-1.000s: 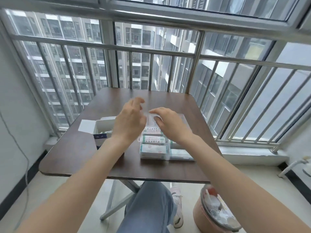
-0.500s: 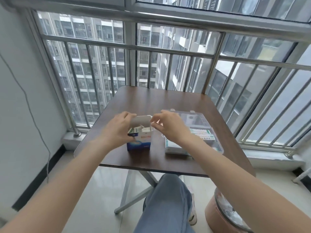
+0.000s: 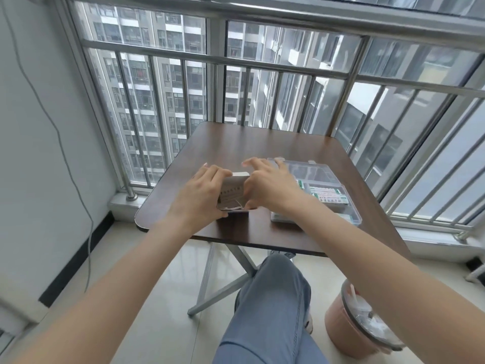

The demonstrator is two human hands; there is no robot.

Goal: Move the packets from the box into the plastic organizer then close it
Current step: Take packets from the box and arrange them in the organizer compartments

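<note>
Left hand (image 3: 203,195) and right hand (image 3: 265,190) grip box (image 3: 233,191) near table (image 3: 183,227) front edge; organizer (image 3: 338,206) just right.

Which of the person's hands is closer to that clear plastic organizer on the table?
Right. The right hand holds the box just beside the organizer; the left hand grips the box's far side, farther off.

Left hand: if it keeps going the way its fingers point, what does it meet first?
The left hand already grips the box, fingers pointing right. Beyond the box, it would probably meet the right hand on the other side; depth is unclear.
</note>
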